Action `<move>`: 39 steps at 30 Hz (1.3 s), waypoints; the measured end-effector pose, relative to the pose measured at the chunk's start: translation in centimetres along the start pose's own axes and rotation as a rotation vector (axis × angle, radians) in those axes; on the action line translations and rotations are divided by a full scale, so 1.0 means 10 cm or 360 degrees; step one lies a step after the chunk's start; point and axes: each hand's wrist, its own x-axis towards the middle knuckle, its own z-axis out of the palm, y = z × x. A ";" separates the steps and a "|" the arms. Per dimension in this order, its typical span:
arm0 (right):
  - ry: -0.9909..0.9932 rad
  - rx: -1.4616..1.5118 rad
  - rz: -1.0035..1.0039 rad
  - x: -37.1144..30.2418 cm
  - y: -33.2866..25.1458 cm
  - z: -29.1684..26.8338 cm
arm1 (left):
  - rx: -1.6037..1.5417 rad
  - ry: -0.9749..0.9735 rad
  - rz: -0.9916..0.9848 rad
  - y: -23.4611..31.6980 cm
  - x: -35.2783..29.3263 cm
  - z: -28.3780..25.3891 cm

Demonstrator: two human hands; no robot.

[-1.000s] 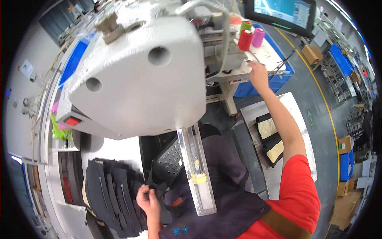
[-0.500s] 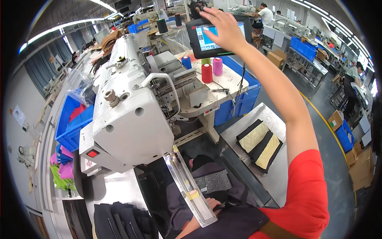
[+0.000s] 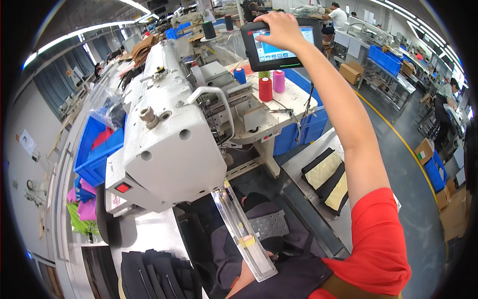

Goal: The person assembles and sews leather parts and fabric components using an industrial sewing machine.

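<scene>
Head view: right hand (image 3: 280, 30) grips touchscreen panel (image 3: 281, 46); left hand (mostly hidden) (image 3: 247, 271) rests on dark fabric (image 3: 294, 274).

The black-framed rectangular touch screen panel (image 3: 279, 42) with lit blue display stands tilted above the white sewing machine, gripped at its top edge.
</scene>
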 end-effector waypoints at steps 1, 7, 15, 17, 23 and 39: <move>-0.0129 -0.0004 0.0059 0.02 -0.06 -0.04 | -0.0156 0.0040 0.0027 -0.05 0.00 0.01; 0.0067 0.0159 0.0052 0.10 0.11 -0.18 | 0.0138 -0.0018 -0.0071 0.11 0.06 0.06; 0.0060 0.0192 0.0013 0.08 0.09 -0.08 | -0.0195 0.0093 -0.0192 0.24 0.02 0.06; 0.0048 0.0176 0.0046 0.08 0.08 -0.09 | -0.0221 0.0090 -0.0239 0.25 0.01 0.06; 0.0005 0.0164 0.0067 0.07 0.08 -0.13 | 0.0021 0.0027 -0.0217 0.32 0.02 0.05; -0.0061 0.0256 0.0091 0.09 0.04 -0.18 | -0.0206 0.0055 -0.0026 0.14 0.02 0.06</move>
